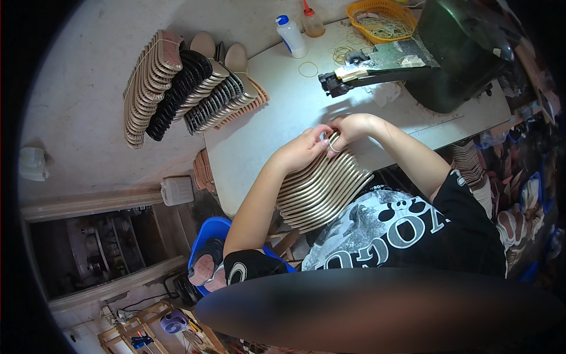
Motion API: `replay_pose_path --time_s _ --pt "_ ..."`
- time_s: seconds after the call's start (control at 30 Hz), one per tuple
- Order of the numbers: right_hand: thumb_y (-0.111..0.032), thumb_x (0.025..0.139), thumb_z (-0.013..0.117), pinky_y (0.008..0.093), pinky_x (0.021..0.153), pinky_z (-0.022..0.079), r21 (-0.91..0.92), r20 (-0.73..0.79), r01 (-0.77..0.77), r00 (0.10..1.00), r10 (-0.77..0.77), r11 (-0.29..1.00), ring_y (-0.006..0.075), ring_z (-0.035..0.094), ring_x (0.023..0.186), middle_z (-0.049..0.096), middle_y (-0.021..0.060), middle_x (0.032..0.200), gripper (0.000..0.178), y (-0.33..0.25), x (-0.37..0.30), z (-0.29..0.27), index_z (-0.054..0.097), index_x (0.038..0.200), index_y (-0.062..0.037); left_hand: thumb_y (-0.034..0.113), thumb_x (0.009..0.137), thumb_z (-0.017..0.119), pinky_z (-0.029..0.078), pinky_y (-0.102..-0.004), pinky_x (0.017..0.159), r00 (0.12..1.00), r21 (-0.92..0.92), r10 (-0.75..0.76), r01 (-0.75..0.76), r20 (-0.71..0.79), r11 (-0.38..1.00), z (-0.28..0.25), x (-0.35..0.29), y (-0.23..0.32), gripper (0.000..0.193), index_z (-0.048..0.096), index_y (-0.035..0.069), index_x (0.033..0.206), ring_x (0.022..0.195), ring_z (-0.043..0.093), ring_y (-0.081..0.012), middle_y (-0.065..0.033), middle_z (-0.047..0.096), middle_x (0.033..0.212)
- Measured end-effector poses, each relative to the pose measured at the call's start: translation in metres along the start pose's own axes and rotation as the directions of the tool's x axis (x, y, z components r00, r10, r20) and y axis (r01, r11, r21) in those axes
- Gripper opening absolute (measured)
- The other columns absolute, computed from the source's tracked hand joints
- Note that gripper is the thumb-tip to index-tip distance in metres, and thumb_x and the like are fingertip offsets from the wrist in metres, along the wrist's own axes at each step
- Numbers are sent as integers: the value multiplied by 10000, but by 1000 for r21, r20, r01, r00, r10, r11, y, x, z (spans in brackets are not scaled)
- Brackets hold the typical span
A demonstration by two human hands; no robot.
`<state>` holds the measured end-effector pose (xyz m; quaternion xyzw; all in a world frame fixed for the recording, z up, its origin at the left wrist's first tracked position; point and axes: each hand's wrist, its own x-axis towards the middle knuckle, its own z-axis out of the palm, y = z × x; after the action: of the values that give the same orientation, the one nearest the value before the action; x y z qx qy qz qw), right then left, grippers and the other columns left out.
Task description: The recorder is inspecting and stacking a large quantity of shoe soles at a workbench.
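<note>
A long stack of gold-edged shoe insoles rests between my body and the table's near edge, fanned slightly. At its far end, a pale rubber band loops around the tip. My left hand is closed at the left side of that end, thumb and fingertips by the band. From the right, my right hand bends over the same end, its fingers closed at the band. Parts of the fingertips are hidden behind the knuckles.
Banded insole bundles lean at the back left. On the white table stand a blue-capped bottle, a red-tipped bottle, a yellow basket of rubber bands and a dark green machine. Left of me is a blue bin.
</note>
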<state>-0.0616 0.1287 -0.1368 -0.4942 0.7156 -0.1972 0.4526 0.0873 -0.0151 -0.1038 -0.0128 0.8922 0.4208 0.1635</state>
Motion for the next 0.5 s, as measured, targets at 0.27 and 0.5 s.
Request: replay_pose_path --time_s 0.27,0.5 --pt "-661 574 761 360 913 470 -122 9 -8 1000 9 993 327 612 1051 643 200 1125 938 -7 2 0 578 1222 -9 408 994 394 441 -376 928 976 37 -200 197 83 980 -3 3 -7 467 621 26 1141 1043 593 -342 -236 621 1119" --pt "-694 547 765 365 928 466 -231 137 -50 987 83 972 325 601 1082 639 195 1134 978 0 1 -4 572 1222 -14 585 955 327 475 -375 865 842 177 -477 444 253 878 9 -16 -22 683 662 4 1089 946 643 -337 -210 669 1019"
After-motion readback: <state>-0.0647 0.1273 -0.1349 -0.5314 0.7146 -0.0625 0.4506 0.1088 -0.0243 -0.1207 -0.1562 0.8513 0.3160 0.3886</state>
